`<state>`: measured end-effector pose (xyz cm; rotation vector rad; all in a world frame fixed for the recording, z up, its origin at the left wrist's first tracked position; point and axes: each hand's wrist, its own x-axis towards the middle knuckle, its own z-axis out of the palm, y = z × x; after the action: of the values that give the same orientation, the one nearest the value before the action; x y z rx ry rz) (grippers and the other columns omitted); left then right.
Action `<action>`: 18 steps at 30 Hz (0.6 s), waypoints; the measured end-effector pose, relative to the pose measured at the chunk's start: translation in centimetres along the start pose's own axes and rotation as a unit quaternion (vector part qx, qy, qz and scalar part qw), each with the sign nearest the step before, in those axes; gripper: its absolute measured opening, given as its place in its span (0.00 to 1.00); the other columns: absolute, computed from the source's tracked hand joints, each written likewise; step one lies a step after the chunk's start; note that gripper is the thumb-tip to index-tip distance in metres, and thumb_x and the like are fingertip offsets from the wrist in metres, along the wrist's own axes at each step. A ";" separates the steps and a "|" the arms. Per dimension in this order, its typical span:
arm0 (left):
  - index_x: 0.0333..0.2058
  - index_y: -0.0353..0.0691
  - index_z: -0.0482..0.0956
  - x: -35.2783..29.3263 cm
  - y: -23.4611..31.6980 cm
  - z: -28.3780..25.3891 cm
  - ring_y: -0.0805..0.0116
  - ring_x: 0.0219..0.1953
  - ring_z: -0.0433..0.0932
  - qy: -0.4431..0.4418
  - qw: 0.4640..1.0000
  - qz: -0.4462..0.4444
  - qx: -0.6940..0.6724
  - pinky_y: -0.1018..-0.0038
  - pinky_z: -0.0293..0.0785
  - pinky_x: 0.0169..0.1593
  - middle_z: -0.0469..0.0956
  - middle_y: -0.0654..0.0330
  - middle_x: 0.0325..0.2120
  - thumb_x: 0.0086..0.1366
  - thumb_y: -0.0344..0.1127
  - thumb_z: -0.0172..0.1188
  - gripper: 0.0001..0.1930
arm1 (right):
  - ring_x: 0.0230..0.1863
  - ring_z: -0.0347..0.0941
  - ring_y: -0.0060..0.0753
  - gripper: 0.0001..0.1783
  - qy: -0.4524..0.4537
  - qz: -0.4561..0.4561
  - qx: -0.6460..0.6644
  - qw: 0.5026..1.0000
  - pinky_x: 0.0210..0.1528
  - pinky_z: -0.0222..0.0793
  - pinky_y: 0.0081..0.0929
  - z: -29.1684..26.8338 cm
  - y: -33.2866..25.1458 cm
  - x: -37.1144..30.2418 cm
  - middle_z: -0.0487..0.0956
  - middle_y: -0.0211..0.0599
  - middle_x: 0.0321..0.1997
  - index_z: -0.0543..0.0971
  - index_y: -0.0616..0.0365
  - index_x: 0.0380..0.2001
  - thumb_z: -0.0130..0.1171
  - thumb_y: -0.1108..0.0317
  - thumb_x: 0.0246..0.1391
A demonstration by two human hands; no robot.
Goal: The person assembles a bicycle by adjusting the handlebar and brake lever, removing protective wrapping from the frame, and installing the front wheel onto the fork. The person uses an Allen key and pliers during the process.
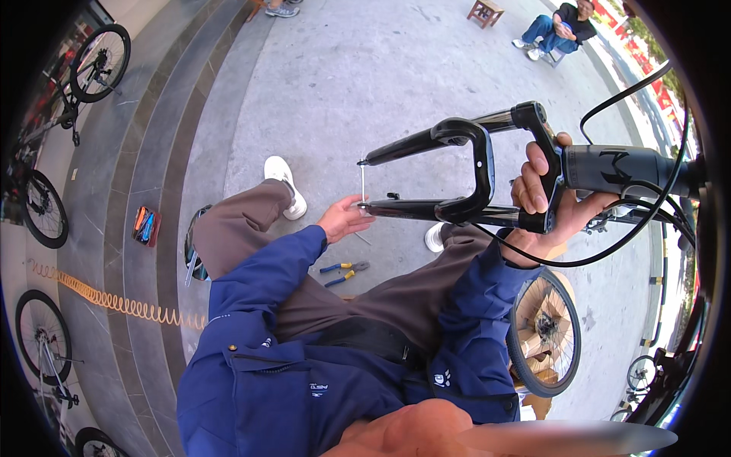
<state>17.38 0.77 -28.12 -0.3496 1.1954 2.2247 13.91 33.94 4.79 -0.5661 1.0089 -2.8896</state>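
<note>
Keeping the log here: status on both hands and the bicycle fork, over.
Right hand grips glossy black bicycle fork; left hand at its nearer tip. Thin silver rod between both tips. Pliers with blue and yellow handles on grey floor, not blocking.

Suspension fork: glossy black, smooth, bright highlights. Head tube: matt dark grey, smooth. Axle skewer: bright, silvery metal. Cable housing: smooth black plastic, slight sheen. Pliers: dull grey metal, plastic-looking grips. Jacket: matt navy cloth, creased. Trousers: soft brown cloth, matt. Coiled hose: orange plastic. Ground: matt concrete, stained. Steps: smooth grey stone-like slabs. Stool: wood.
</note>
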 end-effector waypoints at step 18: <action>0.62 0.41 0.77 1.2 1.7 -0.7 0.61 0.57 0.81 0.052 0.998 -0.014 0.011 0.64 0.79 0.61 0.80 0.57 0.58 0.78 0.39 0.55 0.18 | 0.16 0.71 0.25 0.62 -0.036 -0.010 0.054 0.998 0.16 0.68 0.15 0.2 0.5 0.1 0.75 0.53 0.40 0.73 0.59 0.63 0.52 0.11 0.48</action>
<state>15.32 -0.11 -27.93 -0.4752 1.2611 2.1908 13.84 33.41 4.70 -0.6712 0.8382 -2.8946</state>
